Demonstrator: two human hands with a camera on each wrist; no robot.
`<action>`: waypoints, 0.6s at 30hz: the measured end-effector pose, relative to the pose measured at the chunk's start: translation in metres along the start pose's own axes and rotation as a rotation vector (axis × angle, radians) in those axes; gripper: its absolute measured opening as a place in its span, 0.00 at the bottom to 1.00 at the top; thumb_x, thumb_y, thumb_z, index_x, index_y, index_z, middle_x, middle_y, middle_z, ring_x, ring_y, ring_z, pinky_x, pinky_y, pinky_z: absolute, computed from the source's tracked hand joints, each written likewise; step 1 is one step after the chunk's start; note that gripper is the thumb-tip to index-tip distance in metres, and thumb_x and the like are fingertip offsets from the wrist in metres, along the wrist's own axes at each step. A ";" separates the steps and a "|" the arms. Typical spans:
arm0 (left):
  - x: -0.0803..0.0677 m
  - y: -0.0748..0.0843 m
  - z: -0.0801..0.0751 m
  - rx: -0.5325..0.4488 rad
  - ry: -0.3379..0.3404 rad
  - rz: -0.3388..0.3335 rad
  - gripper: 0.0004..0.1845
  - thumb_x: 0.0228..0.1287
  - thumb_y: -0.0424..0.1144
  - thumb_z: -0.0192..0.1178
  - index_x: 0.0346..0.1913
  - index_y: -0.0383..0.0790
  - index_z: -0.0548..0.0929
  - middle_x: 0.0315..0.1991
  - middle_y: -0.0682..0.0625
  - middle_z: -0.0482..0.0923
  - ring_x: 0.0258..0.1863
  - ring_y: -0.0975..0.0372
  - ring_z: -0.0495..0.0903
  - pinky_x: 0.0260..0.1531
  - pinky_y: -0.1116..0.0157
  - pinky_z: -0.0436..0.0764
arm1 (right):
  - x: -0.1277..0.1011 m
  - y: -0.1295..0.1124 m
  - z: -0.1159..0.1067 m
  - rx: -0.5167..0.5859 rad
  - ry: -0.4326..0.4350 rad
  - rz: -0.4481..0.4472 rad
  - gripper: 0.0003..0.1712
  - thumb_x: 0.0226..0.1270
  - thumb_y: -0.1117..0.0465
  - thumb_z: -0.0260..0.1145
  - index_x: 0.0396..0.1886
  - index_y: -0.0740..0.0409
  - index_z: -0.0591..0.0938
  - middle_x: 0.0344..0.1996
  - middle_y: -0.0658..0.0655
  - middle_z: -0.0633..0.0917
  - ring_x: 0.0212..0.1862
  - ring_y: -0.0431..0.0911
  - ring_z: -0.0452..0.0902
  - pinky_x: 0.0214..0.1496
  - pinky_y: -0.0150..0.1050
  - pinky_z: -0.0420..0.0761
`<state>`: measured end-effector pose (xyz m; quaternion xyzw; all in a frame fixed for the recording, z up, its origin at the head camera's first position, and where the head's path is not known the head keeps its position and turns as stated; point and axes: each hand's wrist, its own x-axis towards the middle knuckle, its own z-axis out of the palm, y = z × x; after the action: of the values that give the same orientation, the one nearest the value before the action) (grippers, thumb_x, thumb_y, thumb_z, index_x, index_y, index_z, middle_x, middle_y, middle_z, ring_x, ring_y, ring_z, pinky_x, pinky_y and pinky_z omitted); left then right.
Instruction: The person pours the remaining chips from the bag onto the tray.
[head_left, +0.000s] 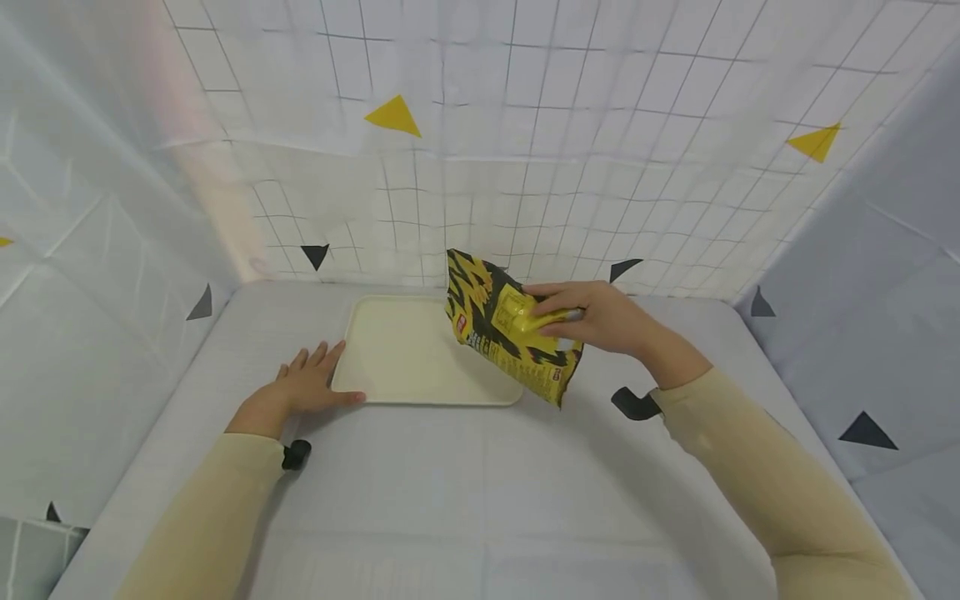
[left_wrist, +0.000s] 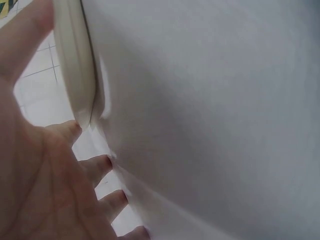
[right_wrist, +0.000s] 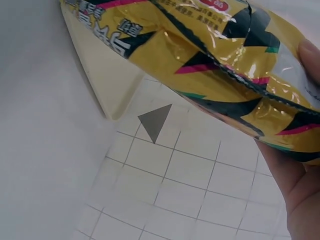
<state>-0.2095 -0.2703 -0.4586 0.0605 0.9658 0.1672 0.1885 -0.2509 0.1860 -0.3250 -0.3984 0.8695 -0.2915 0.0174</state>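
Sleeved forearms reach in from the bottom of the head view over the grey table. Left of centre, the left hand lies flat with fingers spread, thumb against the near left corner of the cream tray. Just right of centre, the right hand grips a yellow-and-black snack bag, held tilted over the tray's right edge.
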 end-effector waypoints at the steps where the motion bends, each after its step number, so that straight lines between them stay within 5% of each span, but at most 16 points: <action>1: 0.000 -0.001 0.000 0.001 0.001 0.002 0.64 0.57 0.75 0.59 0.80 0.34 0.42 0.77 0.25 0.36 0.73 0.27 0.34 0.65 0.27 0.39 | 0.001 -0.001 0.000 -0.002 -0.014 0.008 0.16 0.61 0.58 0.76 0.50 0.47 0.90 0.66 0.47 0.78 0.64 0.48 0.77 0.55 0.42 0.82; 10: -0.002 0.002 -0.001 -0.005 -0.006 -0.006 0.64 0.56 0.74 0.59 0.80 0.34 0.42 0.77 0.25 0.36 0.73 0.27 0.34 0.65 0.27 0.39 | 0.016 -0.010 -0.005 0.007 -0.123 0.048 0.14 0.62 0.56 0.75 0.49 0.44 0.89 0.66 0.46 0.78 0.57 0.42 0.82 0.48 0.39 0.84; 18: -0.001 0.002 -0.001 -0.007 -0.001 -0.009 0.64 0.57 0.73 0.59 0.80 0.34 0.42 0.77 0.25 0.36 0.73 0.27 0.34 0.65 0.27 0.39 | 0.019 -0.011 -0.010 0.041 -0.135 0.077 0.14 0.62 0.56 0.75 0.49 0.44 0.89 0.67 0.45 0.77 0.58 0.43 0.81 0.49 0.39 0.83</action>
<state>-0.2088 -0.2689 -0.4565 0.0557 0.9655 0.1696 0.1897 -0.2586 0.1720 -0.3070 -0.3830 0.8749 -0.2806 0.0955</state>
